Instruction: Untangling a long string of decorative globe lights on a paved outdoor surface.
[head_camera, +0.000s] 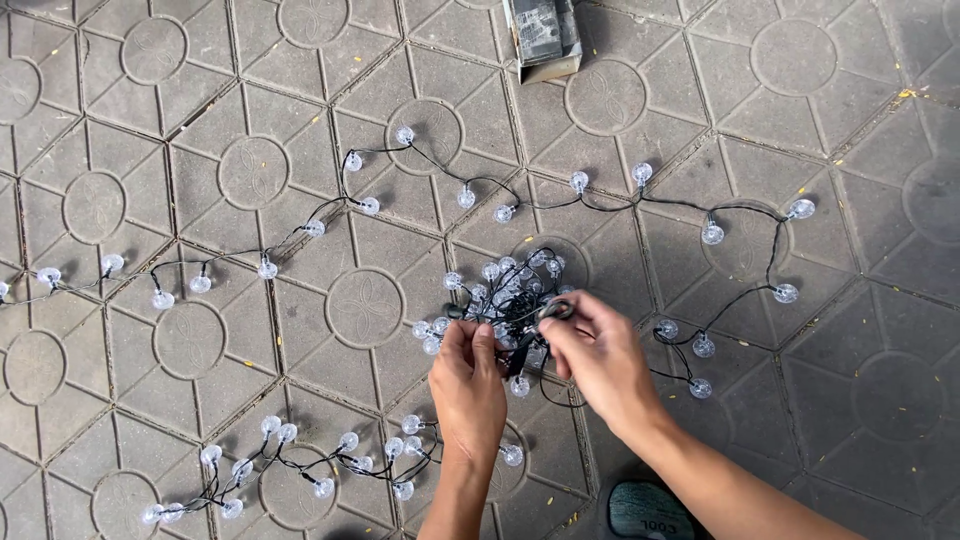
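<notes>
Black wire knots into a tangled bulb clump (505, 295); left hand (468, 385) and right hand (597, 358) pinch it, and hard pulling could tighten knots or snap a bulb.

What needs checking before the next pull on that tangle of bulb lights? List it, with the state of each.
1. Left hand has a grip on the tangled bundle: ok, fingertips pinch wire at its lower edge.
2. Right hand has a grip: ok, fingers pinch the black wire at the bundle's right side.
3. Freed string lies spread out on the paving: ok, it runs left and right in loose curves.
4. Lower cluster is free of knots: cannot tell, bulbs lie bunched.
5. Which strand leads out of the knot: cannot tell, wires overlap.
6. Open box is clear of the string: ok, it sits apart at the top.
</notes>
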